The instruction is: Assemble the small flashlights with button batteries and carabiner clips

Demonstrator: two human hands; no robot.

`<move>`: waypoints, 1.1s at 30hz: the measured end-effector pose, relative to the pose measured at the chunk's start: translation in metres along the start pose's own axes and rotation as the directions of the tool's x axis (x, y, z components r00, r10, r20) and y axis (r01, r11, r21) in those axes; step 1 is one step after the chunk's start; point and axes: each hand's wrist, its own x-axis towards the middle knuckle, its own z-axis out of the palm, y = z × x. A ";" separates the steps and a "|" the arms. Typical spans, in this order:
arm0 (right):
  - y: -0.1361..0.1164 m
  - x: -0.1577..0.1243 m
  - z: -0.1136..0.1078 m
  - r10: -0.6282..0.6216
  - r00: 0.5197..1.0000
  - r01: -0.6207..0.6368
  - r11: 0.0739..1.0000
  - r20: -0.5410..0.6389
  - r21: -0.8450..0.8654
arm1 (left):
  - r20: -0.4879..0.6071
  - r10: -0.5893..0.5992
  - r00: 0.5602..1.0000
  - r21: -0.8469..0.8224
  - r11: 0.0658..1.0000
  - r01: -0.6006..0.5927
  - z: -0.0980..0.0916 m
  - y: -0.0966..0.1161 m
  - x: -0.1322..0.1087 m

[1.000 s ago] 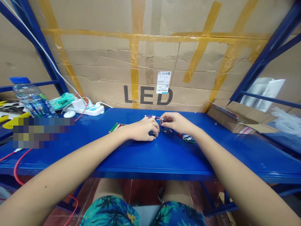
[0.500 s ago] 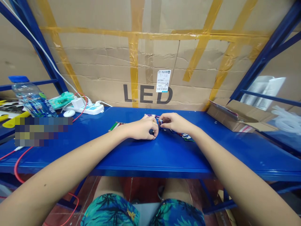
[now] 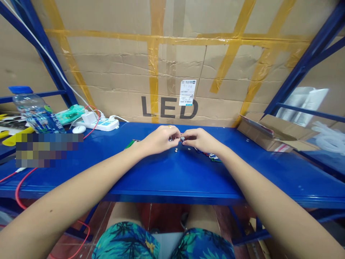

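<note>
Both my hands meet over the middle of the blue shelf top [image 3: 172,176]. My left hand [image 3: 159,139] is lifted a little, fingers pinched on a small part I cannot make out. My right hand [image 3: 198,139] pinches a small dark cylindrical piece [image 3: 182,138] right against the left fingertips. A small round metal part [image 3: 176,150] lies on the blue surface just below the hands. Coloured carabiner clips [image 3: 212,157] lie under my right wrist. A green pen-like item [image 3: 130,144] lies left of my left hand.
A taped cardboard box marked LED [image 3: 172,72] stands behind the hands. At the left are a water bottle [image 3: 33,109], a white power strip [image 3: 104,125] with chargers and red cable [image 3: 18,187]. An open cardboard box [image 3: 272,135] sits at the right. Blue rack struts frame both sides.
My left hand has risen off the surface and moved up toward the right hand's fingertips, uncovering the small round part on the shelf. The right hand stayed nearly still.
</note>
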 end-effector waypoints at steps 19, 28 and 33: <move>-0.005 0.001 -0.002 -0.096 0.994 0.095 0.995 -0.054 -0.006 | -0.027 0.167 0.986 0.039 0.985 -0.166 0.005 0.005 0.001; -0.002 0.002 -0.002 -0.066 0.995 0.074 0.992 -0.078 0.103 | -0.060 0.017 0.998 0.055 0.998 -0.013 0.002 0.005 0.000; 0.001 0.003 -0.003 0.055 0.996 -0.045 0.990 -0.073 0.133 | 0.230 0.007 0.973 0.197 0.979 -0.054 0.004 -0.005 -0.002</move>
